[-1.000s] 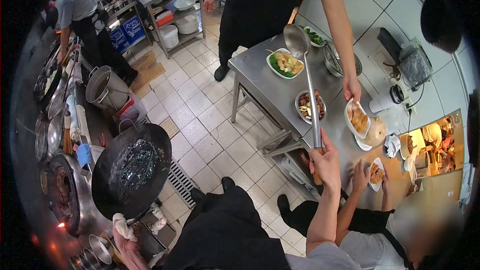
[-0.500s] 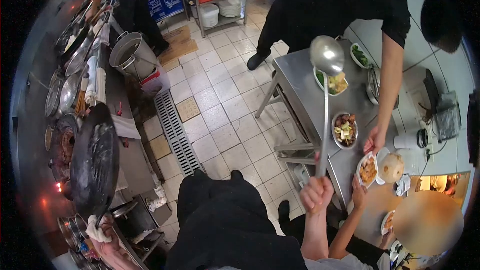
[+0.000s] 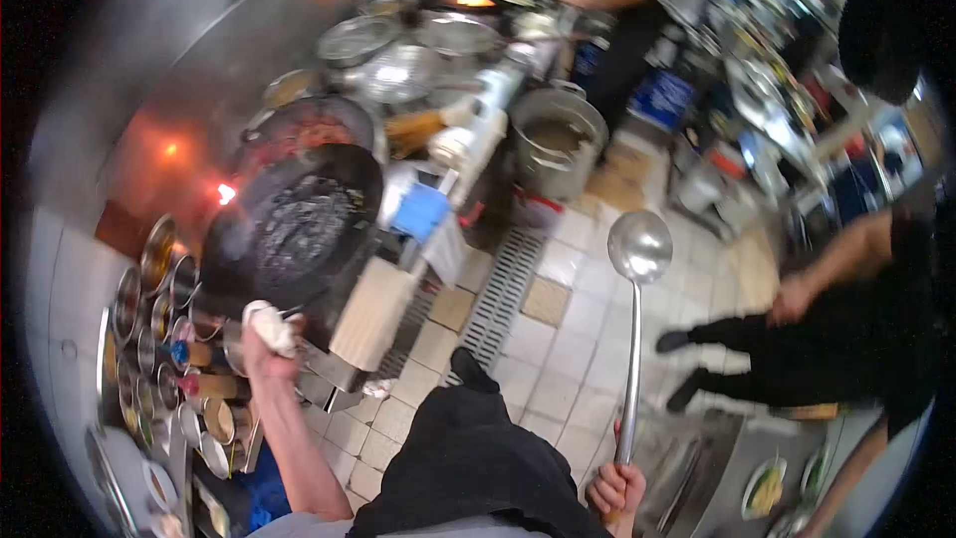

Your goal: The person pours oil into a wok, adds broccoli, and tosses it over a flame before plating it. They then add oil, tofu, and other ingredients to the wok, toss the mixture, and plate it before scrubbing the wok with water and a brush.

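Observation:
My left hand is closed around a folded white cloth at the near edge of a large black wok. The wok's handle is hidden under the cloth and fingers. Its dark inner face shows wet, shiny patches, and it sits at the stove beside a bright orange-red glow. At the lower right, my right hand grips the long handle of a steel ladle. The ladle's bowl points away from me, above the tiled floor, and looks bare.
Seasoning containers crowd the left. Beyond the wok are strainers and a tall stockpot. A floor drain crosses the tiles. Another person in black stands at right near a steel table with a vegetable dish.
My view has swung left, from the steel table toward the stove. The wok now shows its inner face more openly beside the burner. Both hands keep their holds; the ladle remains raised.

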### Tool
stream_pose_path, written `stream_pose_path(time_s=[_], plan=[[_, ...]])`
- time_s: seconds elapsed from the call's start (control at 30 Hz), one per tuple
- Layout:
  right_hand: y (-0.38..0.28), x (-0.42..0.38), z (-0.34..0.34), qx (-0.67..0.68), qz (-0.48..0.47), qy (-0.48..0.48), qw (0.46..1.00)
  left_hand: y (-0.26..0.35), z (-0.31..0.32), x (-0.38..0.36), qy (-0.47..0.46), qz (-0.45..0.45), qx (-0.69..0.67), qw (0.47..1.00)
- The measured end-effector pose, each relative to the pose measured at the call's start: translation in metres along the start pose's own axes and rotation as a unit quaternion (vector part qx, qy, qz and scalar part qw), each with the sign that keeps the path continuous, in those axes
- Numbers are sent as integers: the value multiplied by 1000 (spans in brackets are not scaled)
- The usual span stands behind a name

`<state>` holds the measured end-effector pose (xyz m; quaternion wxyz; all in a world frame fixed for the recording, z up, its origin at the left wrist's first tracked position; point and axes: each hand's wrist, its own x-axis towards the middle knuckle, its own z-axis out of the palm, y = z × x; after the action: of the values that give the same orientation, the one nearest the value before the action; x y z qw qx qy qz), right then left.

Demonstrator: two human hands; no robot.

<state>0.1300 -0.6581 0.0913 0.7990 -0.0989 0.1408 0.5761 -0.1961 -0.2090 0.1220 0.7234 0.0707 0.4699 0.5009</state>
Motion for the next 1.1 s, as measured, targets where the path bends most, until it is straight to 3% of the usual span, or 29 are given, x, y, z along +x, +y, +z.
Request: stream_pose_path(time_s=[0.1,0.17,0.23,0.37,0.4,0.43,0.47,0.5,0.57,0.63,0.67,0.77,0.83,0.9,1.0,1.03,1.1], plan=[[-9,76,50,-72,64,31,995,4,32,12,32,-36,-26,998],[-9,125,80,-245,112,72,960,-1,41,23,0,-6,-37,999],[3,180,126,-280,143,53,948,-18,48,49,44,46,-97,993],[29,286,166,-608,199,-25,768,-37,82,73,21,58,-134,989],[41,314,171,-637,212,-66,738,-41,93,79,41,51,-152,986],[55,340,170,-664,222,-108,706,-44,103,84,58,44,-170,983],[63,372,145,-751,187,-145,616,-49,117,88,74,47,-170,982],[67,400,123,-752,193,-154,611,-55,127,92,92,48,-170,980],[68,447,97,-873,63,-230,426,-73,127,113,79,72,-162,981],[68,480,105,-876,53,-246,411,-77,125,130,72,57,-179,980],[67,498,110,-872,83,-253,411,-80,123,140,49,65,-186,979],[71,561,156,-862,153,-287,389,-87,151,166,96,133,-201,966],[82,616,167,-830,151,-334,420,-90,168,184,130,151,-210,957],[106,668,198,-811,93,-385,430,-100,171,201,155,171,-194,954],[167,751,271,-829,31,-368,421,-107,171,226,146,175,-197,953],[194,787,278,-811,-73,-414,406,-110,172,230,136,177,-196,955],[254,870,284,-826,-119,-425,351,-112,186,234,175,188,-174,951]])
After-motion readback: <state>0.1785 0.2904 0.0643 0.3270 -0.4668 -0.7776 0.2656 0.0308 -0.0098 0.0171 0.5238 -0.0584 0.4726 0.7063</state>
